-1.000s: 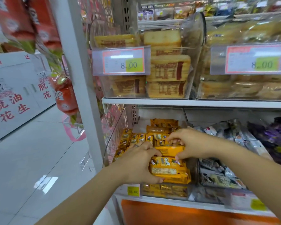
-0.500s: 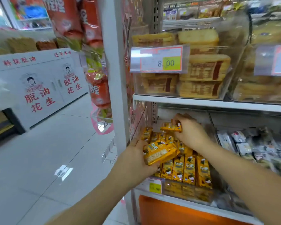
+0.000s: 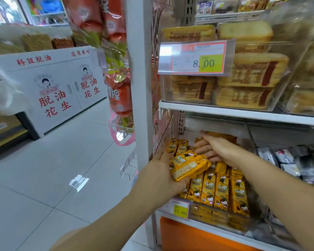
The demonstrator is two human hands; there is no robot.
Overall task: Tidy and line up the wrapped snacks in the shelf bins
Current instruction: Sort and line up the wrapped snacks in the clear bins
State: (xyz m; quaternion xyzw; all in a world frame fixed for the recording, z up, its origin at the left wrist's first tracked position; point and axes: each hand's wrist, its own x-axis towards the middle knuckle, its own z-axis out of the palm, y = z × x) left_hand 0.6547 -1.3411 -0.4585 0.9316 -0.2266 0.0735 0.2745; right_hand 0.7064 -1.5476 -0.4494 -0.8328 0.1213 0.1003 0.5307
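Observation:
My left hand (image 3: pixel 161 171) grips a small stack of yellow wrapped snacks (image 3: pixel 188 165), held tilted just above the left part of the clear shelf bin (image 3: pixel 166 134). Several more yellow snack packs (image 3: pixel 221 192) stand in neat rows at the bin's front. My right hand (image 3: pixel 216 149) reaches deep into the bin, palm down, fingers spread over the packs at the back; whether it grips one is hidden. A brown-orange pack (image 3: pixel 223 136) lies behind that hand.
A white upright post (image 3: pixel 140 87) borders the bin on the left. Above, a shelf (image 3: pixel 243 113) carries clear bins of bread-like snacks with an 8.00 price tag (image 3: pixel 196 57). Dark and silver packets (image 3: pixel 286 160) fill the bin to the right. Hanging red bags (image 3: pixel 119 95) and open tiled floor lie left.
The view swung left. My left hand lifted a stack of yellow packs off the rows, and my right hand moved from the front to the back of the bin.

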